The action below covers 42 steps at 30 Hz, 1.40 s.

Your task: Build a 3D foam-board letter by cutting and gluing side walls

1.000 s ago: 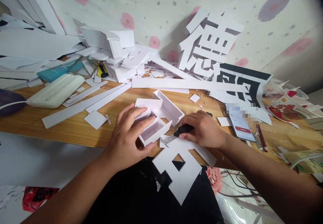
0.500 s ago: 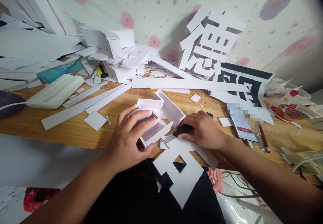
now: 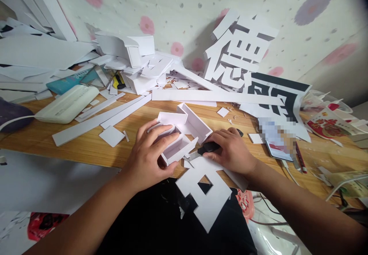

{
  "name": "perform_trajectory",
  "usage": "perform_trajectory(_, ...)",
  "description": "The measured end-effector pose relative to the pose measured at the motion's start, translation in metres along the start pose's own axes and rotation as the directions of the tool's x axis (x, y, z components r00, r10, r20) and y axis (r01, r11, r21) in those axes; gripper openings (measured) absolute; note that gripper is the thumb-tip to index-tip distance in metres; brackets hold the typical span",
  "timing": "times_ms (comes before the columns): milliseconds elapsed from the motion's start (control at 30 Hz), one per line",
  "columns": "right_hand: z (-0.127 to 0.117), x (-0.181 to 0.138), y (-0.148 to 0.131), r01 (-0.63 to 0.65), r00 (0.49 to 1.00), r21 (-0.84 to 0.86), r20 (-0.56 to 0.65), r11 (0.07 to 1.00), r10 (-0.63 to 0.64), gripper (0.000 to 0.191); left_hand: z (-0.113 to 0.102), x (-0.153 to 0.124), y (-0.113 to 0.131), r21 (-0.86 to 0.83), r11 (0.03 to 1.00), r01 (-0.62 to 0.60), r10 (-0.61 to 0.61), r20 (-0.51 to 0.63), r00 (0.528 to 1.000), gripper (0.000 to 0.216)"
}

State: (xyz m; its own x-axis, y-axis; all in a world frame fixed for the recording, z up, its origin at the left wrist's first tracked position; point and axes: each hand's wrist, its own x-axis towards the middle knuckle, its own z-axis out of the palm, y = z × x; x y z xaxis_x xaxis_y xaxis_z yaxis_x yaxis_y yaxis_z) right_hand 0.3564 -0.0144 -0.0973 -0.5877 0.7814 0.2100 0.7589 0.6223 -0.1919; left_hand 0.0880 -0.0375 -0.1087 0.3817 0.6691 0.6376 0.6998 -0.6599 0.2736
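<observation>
Your left hand (image 3: 152,153) is spread over the one white box form (image 3: 180,147), two fingers across its open top and the thumb against its near side, so the form is held between them. Your right hand (image 3: 232,147) is closed around one black-handled cutter (image 3: 209,147), its fingers curled over the handle.

Take the cut sheet (image 3: 207,202) as your landmark: there is one, with one square hole, and it overhangs the near edge of the wooden table (image 3: 143,117), above your lap, a corner pointing toward you. The box form sits on the table just beyond it, to the left. Its near trough has its long axis running from near left to far right; its far-right trough runs the other way, from far left to near right. The cutter lies across the sheet's far end, its handle slanting away to the right and its blade pointing left and a little toward you. You cannot tell whether the blade bites into the sheet.

Well left of the sheet lie one square offcut (image 3: 112,136) and one sliver (image 3: 126,136) beside it. One phone (image 3: 278,147) lies beyond the sheet, to the right.
</observation>
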Motion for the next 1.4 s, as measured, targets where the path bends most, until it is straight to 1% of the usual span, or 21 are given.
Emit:
perform_trajectory(133,0.0,-0.001,-0.002,0.009,0.998,-0.016,-0.064,1.0,-0.01,0.04,0.0,0.0,-0.001,-0.004,1.0,0.004,-0.004,0.0,1.0,0.051)
perform_trajectory(367,-0.004,-0.002,-0.002,0.034,0.996,-0.079,-0.079,0.996,-0.041,0.046,0.001,0.001,0.0,0.005,1.0,-0.003,0.003,0.002,1.0,0.05)
perform_trajectory(567,-0.001,0.0,-0.004,0.015,0.997,-0.067,-0.081,0.998,-0.021,0.041,-0.001,0.001,0.001,0.0,1.0,-0.007,0.007,0.002,1.0,0.05)
perform_trajectory(767,-0.001,0.001,-0.001,0.056,0.992,-0.086,-0.108,0.995,-0.066,0.04,0.0,0.0,-0.001,-0.004,1.0,-0.007,0.007,0.006,1.0,0.052)
perform_trajectory(900,-0.001,0.0,0.001,0.062,0.988,-0.099,-0.138,0.993,-0.075,0.04,0.001,0.0,-0.001,-0.009,1.0,-0.005,0.005,0.002,1.0,0.053)
perform_trajectory(967,-0.004,-0.001,0.002,0.068,0.991,-0.082,-0.111,0.994,-0.077,0.041,0.001,0.0,-0.001,-0.008,1.0,-0.006,0.006,-0.001,1.0,0.053)
perform_trajectory(1067,-0.01,-0.003,0.004,0.081,0.997,0.009,0.007,0.997,-0.081,0.04,0.001,0.0,-0.002,-0.005,1.0,-0.005,0.005,0.002,1.0,0.052)
perform_trajectory(1133,-0.014,-0.003,0.006,0.076,0.995,0.045,0.055,0.996,-0.078,0.039,0.001,-0.001,-0.002,-0.002,1.0,-0.007,0.007,0.007,1.0,0.052)
perform_trajectory(1267,-0.017,-0.002,0.011,0.079,0.993,-0.003,0.09,0.997,-0.078,0.039,0.002,-0.001,-0.002,-0.006,1.0,-0.005,0.005,0.008,1.0,0.052)
perform_trajectory(1400,-0.016,0.0,0.011,0.053,0.996,-0.014,0.078,0.999,-0.052,0.035,0.001,-0.001,-0.002,-0.013,1.0,-0.006,0.006,0.01,1.0,0.054)
